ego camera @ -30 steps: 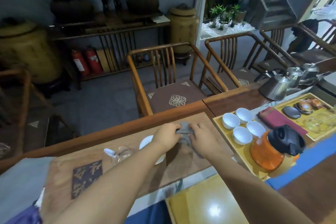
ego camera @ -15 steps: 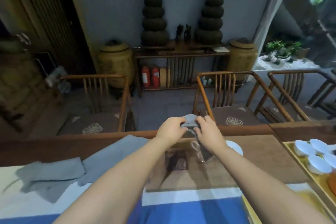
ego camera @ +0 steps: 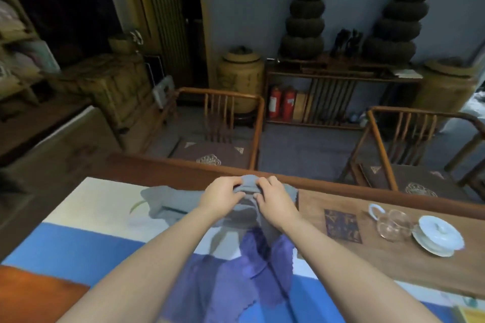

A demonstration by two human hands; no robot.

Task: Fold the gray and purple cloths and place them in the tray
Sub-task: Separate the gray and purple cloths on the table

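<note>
Gray cloth [ego camera: 248, 181] pinched between both hands, left [ego camera: 221, 195] and right [ego camera: 275, 200], no legible writing

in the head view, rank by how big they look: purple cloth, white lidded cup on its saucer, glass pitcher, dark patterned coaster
1. purple cloth, largest by far, though it lies nearest the camera
2. white lidded cup on its saucer
3. dark patterned coaster and glass pitcher: too close in apparent size to rank
</note>
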